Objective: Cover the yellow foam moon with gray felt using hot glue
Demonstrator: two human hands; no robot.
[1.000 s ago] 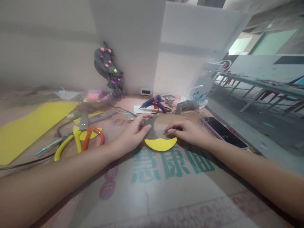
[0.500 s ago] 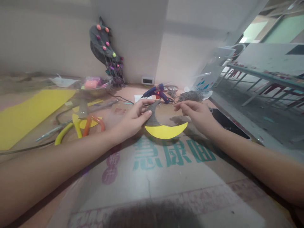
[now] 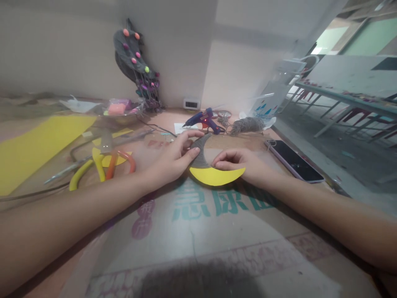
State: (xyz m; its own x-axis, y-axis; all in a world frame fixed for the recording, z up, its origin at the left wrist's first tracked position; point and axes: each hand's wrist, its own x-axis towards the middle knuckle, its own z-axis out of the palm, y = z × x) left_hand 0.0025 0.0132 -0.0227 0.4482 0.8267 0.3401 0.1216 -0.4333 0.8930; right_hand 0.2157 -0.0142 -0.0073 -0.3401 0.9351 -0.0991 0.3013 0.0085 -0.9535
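A yellow crescent cutout point(image 3: 217, 177) is held up over the cardboard, its upper left part covered in tight rows of grey yarn point(image 3: 202, 151). My left hand point(image 3: 178, 159) is closed on the yarn-covered part, thumb in front and fingers behind. The fingertips of my right hand point(image 3: 237, 163) are pinched together at the crescent's inner edge, where the grey rows end against bare yellow. The strand in that pinch is too thin to see clearly. A skein of grey yarn point(image 3: 248, 125) lies behind my right hand.
Behind the crescent lies a blue glue gun point(image 3: 203, 120) with a red light. Orange-and-yellow-handled scissors point(image 3: 101, 165) and a yellow sheet point(image 3: 37, 145) are on the left, a phone point(image 3: 296, 161) on the right. A decorated grey crescent point(image 3: 128, 54) stands against the wall.
My right hand has come down and left, from above the crescent's right tip to its inner edge. My left hand keeps its hold. More of the phone shows.
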